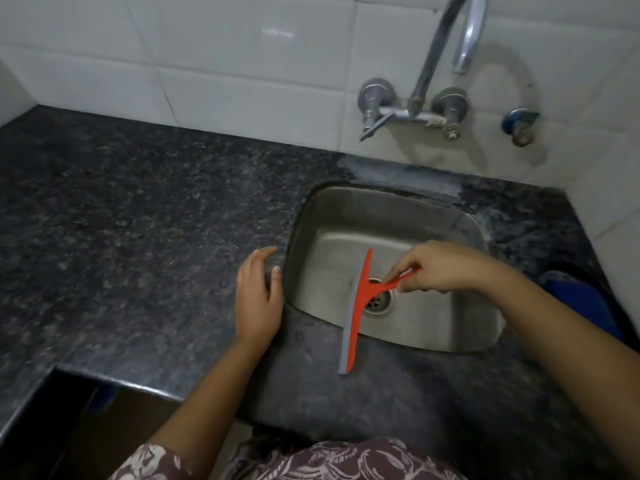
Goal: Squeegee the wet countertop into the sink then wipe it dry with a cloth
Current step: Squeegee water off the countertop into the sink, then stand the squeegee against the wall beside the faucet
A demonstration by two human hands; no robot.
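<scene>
A red squeegee [358, 306] with a grey rubber blade hangs over the steel sink [346, 216], its lower end reaching over the front strip of the dark speckled countertop [121, 220]. My right hand [440, 268] pinches its red handle above the drain [377, 299]. My left hand [258, 296] rests flat on the countertop at the sink's left rim, fingers relaxed. No cloth is in view.
A chrome wall tap [415, 112] with a tall spout rises from the white tiled wall behind the sink. A blue object [581, 299] sits at the right past the counter's edge. The counter's front edge steps back at the lower left.
</scene>
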